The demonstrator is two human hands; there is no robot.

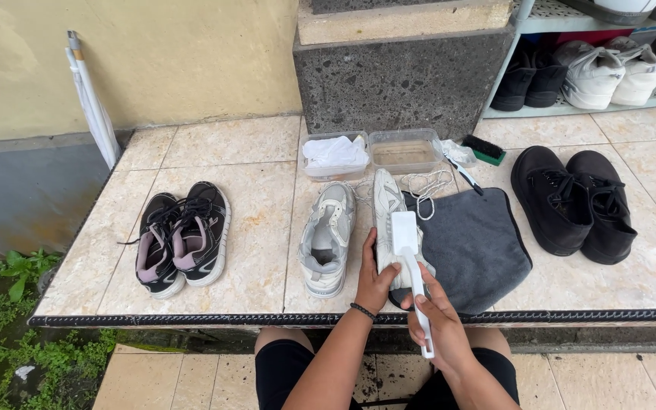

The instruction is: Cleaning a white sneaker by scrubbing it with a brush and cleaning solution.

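Observation:
My left hand point(374, 279) grips the heel end of a white sneaker point(389, 209) that lies on its side, partly on a grey towel point(476, 243). My right hand point(434, 319) holds a white long-handled brush point(408, 243), its head resting on the sneaker's side. The matching white sneaker point(328, 237) stands upright just to the left, without laces. Loose white laces point(430, 186) lie behind the towel.
Two clear plastic tubs sit behind: one with white cloth point(334, 154), one with brownish water point(405, 152). A black-and-pink sneaker pair point(182, 235) is at left, black shoes point(575, 201) at right. A green scrub brush point(484, 149), a shoe rack point(594, 72) and a folded umbrella point(91, 99) stand behind.

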